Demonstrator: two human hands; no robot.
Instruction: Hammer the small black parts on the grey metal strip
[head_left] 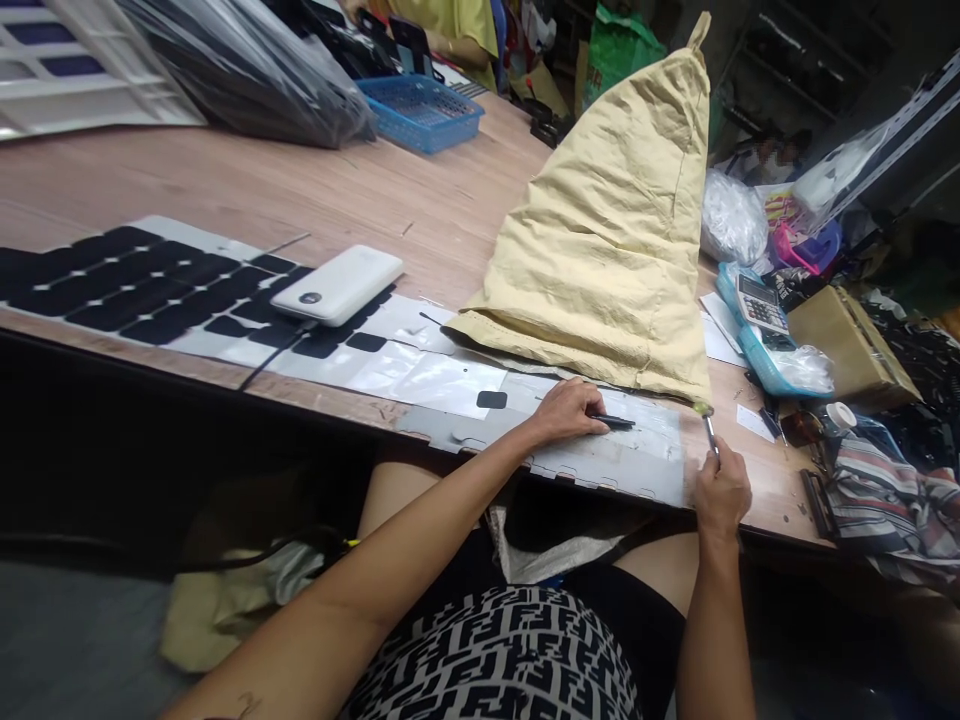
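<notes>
My left hand rests on a grey-white sheet along the table's front edge. Its fingers are closed around a slim black pen-like tool, which points right. To the right, my right hand grips a tool with a shiny metal shaft and a yellow-green head; its exact kind is unclear. That head is close to the lower right corner of a large yellow fabric piece, which stands up in a tapering shape behind both hands. A small black rounded patch lies left of my left hand.
A white power bank with a cable sits on dark panels at left. Behind are a blue basket and a plastic-wrapped bundle. A calculator in a blue tray and a cardboard box are at right. Another person's arm shows at the back.
</notes>
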